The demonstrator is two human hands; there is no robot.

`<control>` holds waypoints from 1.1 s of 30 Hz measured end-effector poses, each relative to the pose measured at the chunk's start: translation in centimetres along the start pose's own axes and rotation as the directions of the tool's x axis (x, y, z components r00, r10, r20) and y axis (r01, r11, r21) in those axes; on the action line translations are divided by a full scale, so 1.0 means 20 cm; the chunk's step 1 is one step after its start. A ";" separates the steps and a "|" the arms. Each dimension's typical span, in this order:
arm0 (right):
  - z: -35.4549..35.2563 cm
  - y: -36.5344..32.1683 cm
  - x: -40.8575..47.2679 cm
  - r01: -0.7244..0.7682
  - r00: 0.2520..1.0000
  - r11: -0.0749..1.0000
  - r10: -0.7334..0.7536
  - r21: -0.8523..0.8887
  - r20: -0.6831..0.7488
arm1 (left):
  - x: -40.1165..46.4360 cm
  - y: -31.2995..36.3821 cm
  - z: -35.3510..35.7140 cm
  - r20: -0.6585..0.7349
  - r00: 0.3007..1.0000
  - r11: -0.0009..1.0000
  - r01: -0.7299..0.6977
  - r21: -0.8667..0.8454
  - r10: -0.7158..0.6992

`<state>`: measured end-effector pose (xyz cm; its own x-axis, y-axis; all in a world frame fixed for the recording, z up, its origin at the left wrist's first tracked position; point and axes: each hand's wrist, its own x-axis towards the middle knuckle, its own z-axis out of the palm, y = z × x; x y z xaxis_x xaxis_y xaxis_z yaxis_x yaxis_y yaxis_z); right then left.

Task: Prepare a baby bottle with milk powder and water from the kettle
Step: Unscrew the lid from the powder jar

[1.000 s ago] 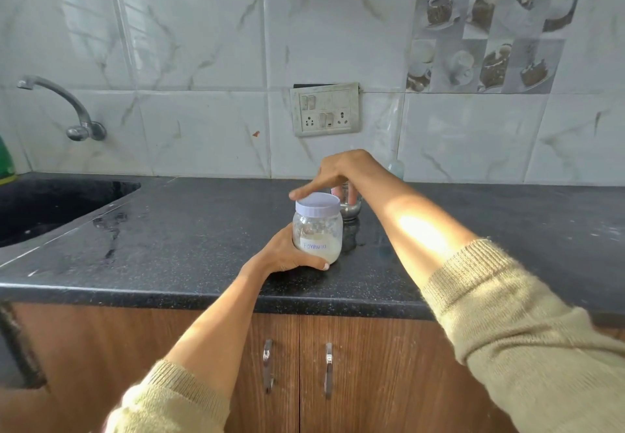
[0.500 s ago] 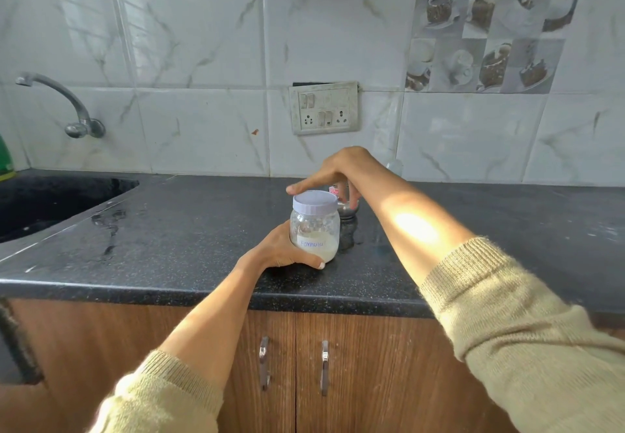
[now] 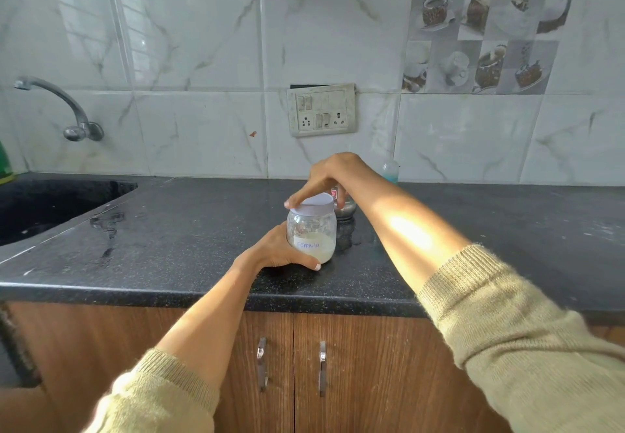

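Note:
A clear plastic jar [image 3: 313, 234] with white milk powder in its lower part and a pale lavender lid [image 3: 313, 207] stands on the black counter [image 3: 169, 239]. My left hand [image 3: 277, 250] wraps around the jar's left side and base. My right hand [image 3: 329, 175] arches over the lid, with its fingertips touching the lid's rim. Just behind the jar a small steel vessel [image 3: 346, 207] is mostly hidden by my right hand. A baby bottle with a bluish top [image 3: 390, 172] peeks out behind my right forearm by the wall.
A black sink [image 3: 50, 206] lies at the left with a steel tap [image 3: 61, 108] above it. A switchboard [image 3: 321, 109] sits on the tiled wall. Wooden cabinet doors with two handles [image 3: 291, 365] are below the counter edge. A green object [image 3: 5, 162] shows at the far left.
My right hand has come down from hovering over the jar until its fingertips rest on the lid's rim. My left hand keeps its hold on the jar.

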<state>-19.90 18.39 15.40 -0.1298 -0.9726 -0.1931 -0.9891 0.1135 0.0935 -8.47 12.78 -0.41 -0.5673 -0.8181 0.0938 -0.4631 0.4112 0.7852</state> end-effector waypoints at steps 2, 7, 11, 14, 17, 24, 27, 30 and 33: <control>0.01 0.00 -0.01 0.044 0.999 0.999 -0.044 -0.024 0.006 | 0.00 0.00 0.00 0.004 1.000 1.000 -0.001 0.007 0.001; -0.01 0.00 0.00 0.122 0.975 0.989 -0.135 0.084 0.174 | 0.01 -0.01 0.00 0.001 1.000 1.000 0.005 0.005 -0.005; -0.01 0.01 0.00 0.064 0.996 0.998 -0.066 0.029 0.059 | 0.02 -0.01 0.00 0.010 1.000 1.000 0.015 0.007 -0.015; -0.01 -0.01 0.01 0.017 0.997 1.000 -0.017 0.004 0.075 | 0.02 -0.01 0.00 0.011 1.000 1.000 0.013 0.010 -0.013; -0.01 -0.01 0.00 0.063 0.994 0.998 -0.063 0.010 0.086 | 0.02 -0.01 0.00 0.012 1.000 1.000 0.012 0.014 -0.012; 0.01 -0.06 0.19 0.035 0.993 0.997 -0.042 0.064 0.112 | 0.02 -0.02 -0.01 0.021 1.000 1.000 0.022 0.016 -0.023; 0.00 -0.06 0.06 0.009 0.997 1.000 -0.010 0.014 0.077 | 0.02 -0.01 -0.01 0.022 0.999 1.000 0.025 0.015 -0.025; -0.01 -0.02 0.03 0.071 0.996 0.997 -0.071 -0.005 0.049 | 0.01 0.00 -0.01 0.024 1.000 1.000 0.013 0.014 -0.013; -0.02 0.00 0.02 0.182 0.981 0.981 -0.186 0.074 0.051 | 0.01 0.00 -0.01 0.021 1.000 1.000 0.016 0.018 -0.016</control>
<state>-19.90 17.92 15.64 0.0530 -0.9650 -0.2568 -0.9986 -0.0507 -0.0155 -8.46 12.45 -0.35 -0.5742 -0.8159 0.0684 -0.4840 0.4057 0.7753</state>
